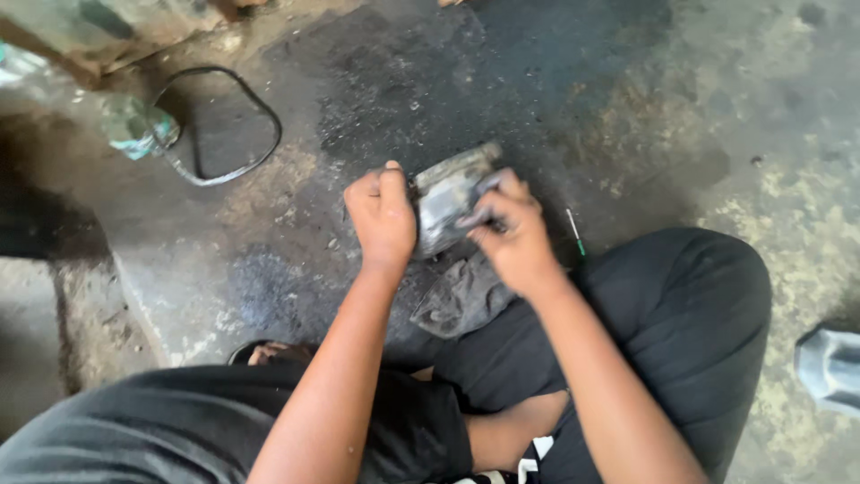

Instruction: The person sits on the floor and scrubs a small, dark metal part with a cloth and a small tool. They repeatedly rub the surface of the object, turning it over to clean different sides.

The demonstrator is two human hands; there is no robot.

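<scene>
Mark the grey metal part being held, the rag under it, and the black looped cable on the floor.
Grey metal part (445, 199), head view: its face between the hands.
Rag (461, 300), head view: middle of the crumpled cloth.
Black looped cable (265, 108), head view: right bend of the loop.

Both hands grip a grimy grey metal part (445, 199) low over the oil-stained floor (537, 90); the left hand (383, 218) is closed on its left side, the right hand (512, 231) clasps its right end; a dirty grey rag (464, 298) lies just below the grip; a small green-tipped screwdriver (574, 232) lies just right of the right hand; a black cable loop (219, 125) lies well off to the upper left.
</scene>
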